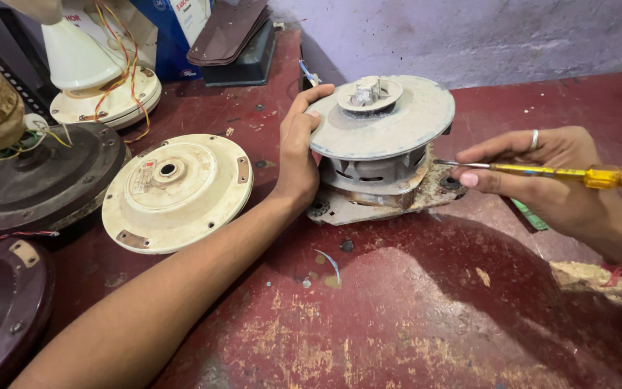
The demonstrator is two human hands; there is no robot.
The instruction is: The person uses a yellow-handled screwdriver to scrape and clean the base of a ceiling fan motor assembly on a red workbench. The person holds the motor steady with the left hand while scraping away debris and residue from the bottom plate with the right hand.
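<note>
Gripping the yellow-handled screwdriver (541, 173) in our right hand (548, 180) and clasping the dusty fan motor (379, 144) on the red tabletop (397, 310) with our left hand (298, 155), we work its rusty base (a careful tip seating seems needed).

Worn maroon tabletop (412, 317), paint chipped and scratched through to bare patches. Behind it, a rough grey-purple plastered wall (484, 36), stained and scuffed. Soft, even light across everything.
</note>
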